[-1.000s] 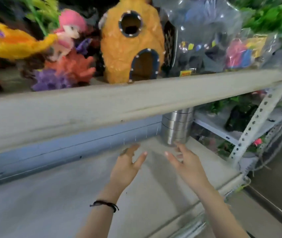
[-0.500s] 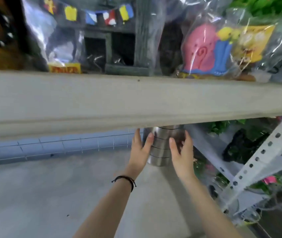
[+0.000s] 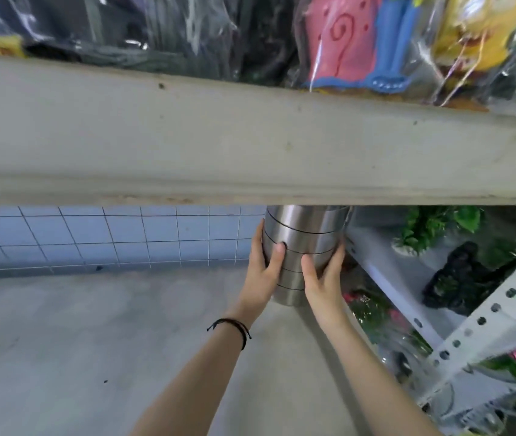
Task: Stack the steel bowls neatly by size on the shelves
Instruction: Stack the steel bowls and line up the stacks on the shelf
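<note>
Two bare forearms reach up from the bottom edge toward the right end of the lower shelf (image 3: 93, 341). A black cord bracelet (image 3: 233, 329) sits on the left wrist. The left hand (image 3: 263, 275) grips the left side of the stack of steel bowls (image 3: 305, 234), with its fingers (image 3: 258, 247) wrapped round the side and its thumb pressed on the front face. The right hand (image 3: 324, 281) grips the right side in the same manner.

The stack is upright, with dark seam lines between the nested rims. Its top is hidden behind the upper shelf beam (image 3: 250, 143). Whether its base rests on the lower shelf cannot be told.

Behind the stack is a pale blue tiled wall (image 3: 109, 237). To the right are a perforated steel upright (image 3: 486, 316), green plastic plants (image 3: 433, 225) and a dark ornament (image 3: 470, 278). Above the beam, bagged toys include a pink snail figure (image 3: 338, 42) and a yellow figure (image 3: 477, 29).
</note>
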### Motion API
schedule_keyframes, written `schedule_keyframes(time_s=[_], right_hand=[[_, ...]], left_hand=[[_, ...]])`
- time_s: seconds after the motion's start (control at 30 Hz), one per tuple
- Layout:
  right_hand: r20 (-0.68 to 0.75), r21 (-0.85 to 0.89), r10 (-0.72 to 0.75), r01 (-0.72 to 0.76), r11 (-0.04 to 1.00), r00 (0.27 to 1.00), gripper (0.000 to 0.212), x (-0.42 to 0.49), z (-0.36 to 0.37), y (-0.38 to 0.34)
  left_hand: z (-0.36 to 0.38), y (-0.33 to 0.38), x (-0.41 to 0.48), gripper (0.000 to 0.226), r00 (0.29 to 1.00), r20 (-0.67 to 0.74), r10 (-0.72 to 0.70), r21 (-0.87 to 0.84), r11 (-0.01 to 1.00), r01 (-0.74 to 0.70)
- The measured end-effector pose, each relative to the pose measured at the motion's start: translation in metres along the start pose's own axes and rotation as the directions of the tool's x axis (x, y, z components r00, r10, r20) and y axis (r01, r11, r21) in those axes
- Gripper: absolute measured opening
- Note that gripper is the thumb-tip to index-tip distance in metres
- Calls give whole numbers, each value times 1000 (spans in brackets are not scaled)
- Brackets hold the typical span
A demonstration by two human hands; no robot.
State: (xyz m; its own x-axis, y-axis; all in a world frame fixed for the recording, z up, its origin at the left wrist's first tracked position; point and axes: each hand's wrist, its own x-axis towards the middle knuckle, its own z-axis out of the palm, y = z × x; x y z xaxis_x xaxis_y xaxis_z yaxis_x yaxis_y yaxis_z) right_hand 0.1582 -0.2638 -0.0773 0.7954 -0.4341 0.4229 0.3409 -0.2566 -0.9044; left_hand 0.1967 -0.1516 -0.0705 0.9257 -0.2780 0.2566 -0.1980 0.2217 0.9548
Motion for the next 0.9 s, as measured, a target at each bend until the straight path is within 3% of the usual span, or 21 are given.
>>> schedule_keyframes(time_s=[0.13,0.23,0.37,0.6,0.77,0.9], right_hand=[[61,45,-40,38,998,997,90,-6,8,-10],[95,88,-63,55,995,993,104,-14,22,-21],[189,170,-84,52,984,978,112,-35,51,-45],[378,233,-104,14,972,920,89,-107,120,-81],[446,244,-101,-12,970,889,99,-175,184,-111],[542,283,-104,-65,957,834,93,-229,239,-139]], left_hand=[[-8,10,-12,68,998,-32,59,-11,998,-60],[-25,24,-25,69,994,-57,97,10,995,-96],[-59,48,-49,42,986,-125,113,52,993,-107],[-161,88,-123,56,972,-195,134,241,967,-85],[-238,111,-194,66,941,-307,140,321,947,-36],[-305,135,-249,62,916,-374,143,386,922,14]])
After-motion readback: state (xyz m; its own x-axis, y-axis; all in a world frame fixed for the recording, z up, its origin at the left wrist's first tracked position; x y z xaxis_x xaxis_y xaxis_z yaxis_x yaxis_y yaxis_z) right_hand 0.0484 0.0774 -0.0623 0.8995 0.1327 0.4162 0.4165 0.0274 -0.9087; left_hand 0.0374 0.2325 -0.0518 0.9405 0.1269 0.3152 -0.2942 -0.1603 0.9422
